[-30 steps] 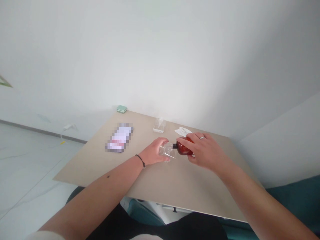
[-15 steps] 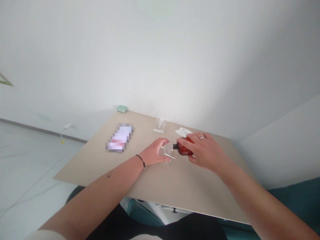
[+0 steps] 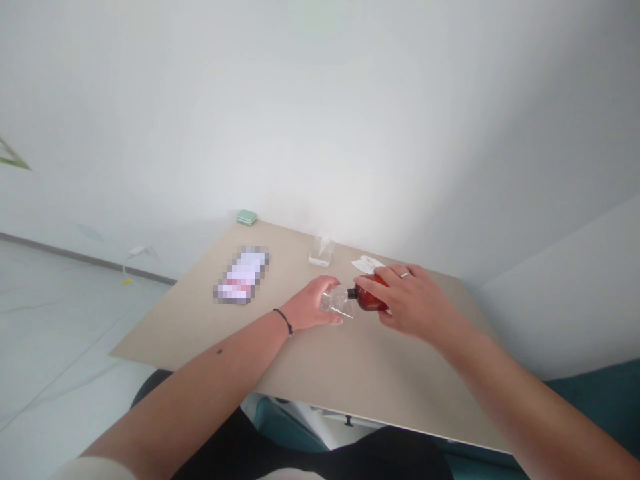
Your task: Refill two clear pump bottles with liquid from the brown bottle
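My left hand [image 3: 315, 303] is closed around a small clear container [image 3: 336, 301] above the beige table, its fingers and thumb on either side. In my right hand [image 3: 413, 303], closed from above, lies a reddish-brown bottle [image 3: 369, 293] tipped on its side. The bottle's dark neck end points left and meets or nearly meets the clear container's mouth; I cannot tell whether they touch. Whether liquid is passing between them is too small to make out. Just behind the bottle a crumpled white tissue [image 3: 367, 264] with dark marks lies on the table.
Toward the back of the table [image 3: 300, 367] stands a clear box with a tissue [image 3: 321, 252]. A phone [image 3: 243, 275], blurred out, lies at the left. A small green case [image 3: 247, 217] sits in the far left corner, against the white wall [image 3: 320, 133].
The whole view has shifted very slightly. Both hands keep their hold, and the bottle stays tipped toward the clear container.
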The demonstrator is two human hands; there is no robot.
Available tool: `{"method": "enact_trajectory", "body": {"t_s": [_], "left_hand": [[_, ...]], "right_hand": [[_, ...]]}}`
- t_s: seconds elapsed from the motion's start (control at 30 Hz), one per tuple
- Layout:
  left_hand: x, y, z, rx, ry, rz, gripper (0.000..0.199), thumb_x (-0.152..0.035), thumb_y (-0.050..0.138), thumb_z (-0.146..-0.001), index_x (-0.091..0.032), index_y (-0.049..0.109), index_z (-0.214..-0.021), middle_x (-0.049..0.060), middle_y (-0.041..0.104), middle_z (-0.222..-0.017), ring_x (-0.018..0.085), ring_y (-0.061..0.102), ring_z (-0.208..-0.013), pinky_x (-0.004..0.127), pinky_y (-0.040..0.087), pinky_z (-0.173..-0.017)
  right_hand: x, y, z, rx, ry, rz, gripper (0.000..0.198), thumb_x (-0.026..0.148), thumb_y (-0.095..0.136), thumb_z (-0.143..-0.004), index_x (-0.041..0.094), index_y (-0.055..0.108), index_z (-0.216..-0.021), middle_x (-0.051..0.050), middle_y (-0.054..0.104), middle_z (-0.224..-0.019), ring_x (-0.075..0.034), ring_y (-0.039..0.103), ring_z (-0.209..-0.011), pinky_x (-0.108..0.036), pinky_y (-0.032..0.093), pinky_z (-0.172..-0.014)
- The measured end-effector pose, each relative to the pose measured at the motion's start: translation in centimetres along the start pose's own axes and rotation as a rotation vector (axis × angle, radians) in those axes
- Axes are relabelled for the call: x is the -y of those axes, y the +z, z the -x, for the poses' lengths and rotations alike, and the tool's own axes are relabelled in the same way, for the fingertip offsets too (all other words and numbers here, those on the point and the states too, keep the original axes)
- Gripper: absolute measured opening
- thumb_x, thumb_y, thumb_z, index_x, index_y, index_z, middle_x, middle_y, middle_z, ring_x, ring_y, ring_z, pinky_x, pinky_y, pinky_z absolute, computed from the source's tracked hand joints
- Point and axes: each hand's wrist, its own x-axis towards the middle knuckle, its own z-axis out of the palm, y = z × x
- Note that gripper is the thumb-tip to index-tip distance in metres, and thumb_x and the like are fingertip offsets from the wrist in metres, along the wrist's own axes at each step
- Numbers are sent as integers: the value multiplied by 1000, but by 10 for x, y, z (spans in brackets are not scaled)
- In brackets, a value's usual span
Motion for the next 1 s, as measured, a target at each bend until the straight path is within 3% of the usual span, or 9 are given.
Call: {"method": "enact_trajectory", "body": {"t_s": [1.0], "left_hand": [[-3,-3,-1,-13,50,-27,76,-37,87,-62,-22,52,-127,10,57,-128,30,59,-116,51,46,-105]], "right_hand": [[3,-16,-12,33,-66,80,51,18,60,-81,30,55,-130,-9,67,-108,-27,57,-99,-37,27,-79]]}}
